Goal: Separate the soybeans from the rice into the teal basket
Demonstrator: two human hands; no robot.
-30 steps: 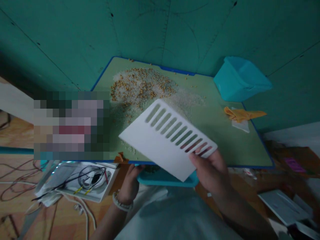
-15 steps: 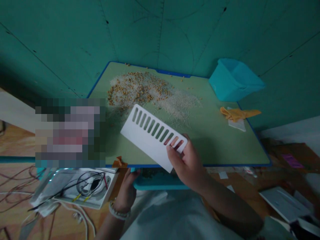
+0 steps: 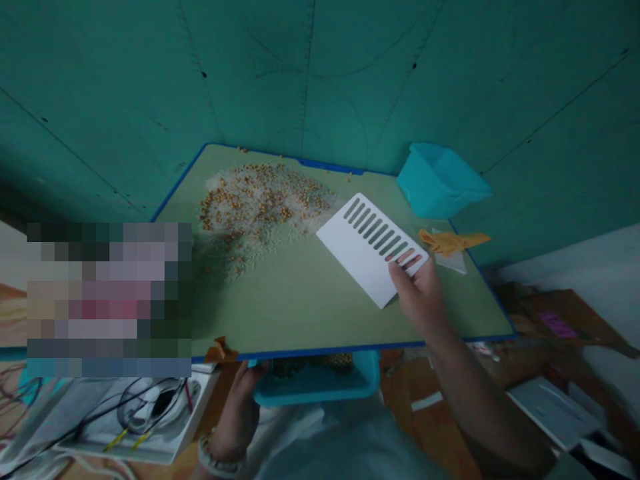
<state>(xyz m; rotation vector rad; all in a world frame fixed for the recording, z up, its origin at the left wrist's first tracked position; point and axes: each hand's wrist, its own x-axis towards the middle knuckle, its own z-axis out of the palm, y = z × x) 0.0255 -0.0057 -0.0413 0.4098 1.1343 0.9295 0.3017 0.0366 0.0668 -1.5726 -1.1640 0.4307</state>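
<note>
My right hand (image 3: 423, 297) is closed around one end of a white slotted plastic scraper (image 3: 356, 255), tilted over the right half of the green tabletop (image 3: 305, 313). Left of the scraper spreads a pile of yellow-brown beans and pale grains (image 3: 265, 200). Below the near table edge, my left hand (image 3: 243, 397) grips the left end of a turquoise tray (image 3: 315, 395). Yellowish beans and darker contents show inside this tray, partly hidden by the tabletop. My left fingers are partly covered by the table edge.
A turquoise bin (image 3: 440, 183) stands at the back right, with an orange cloth (image 3: 453, 242) near it. A pixelated patch covers the table's left side. A white box with cables (image 3: 150, 417) sits below left. The green wall (image 3: 300, 80) rises behind the table.
My right hand has moved the scraper to the right, away from the pile's front. The pale grains at the pile's right no longer show there. My left hand still holds the tray.
</note>
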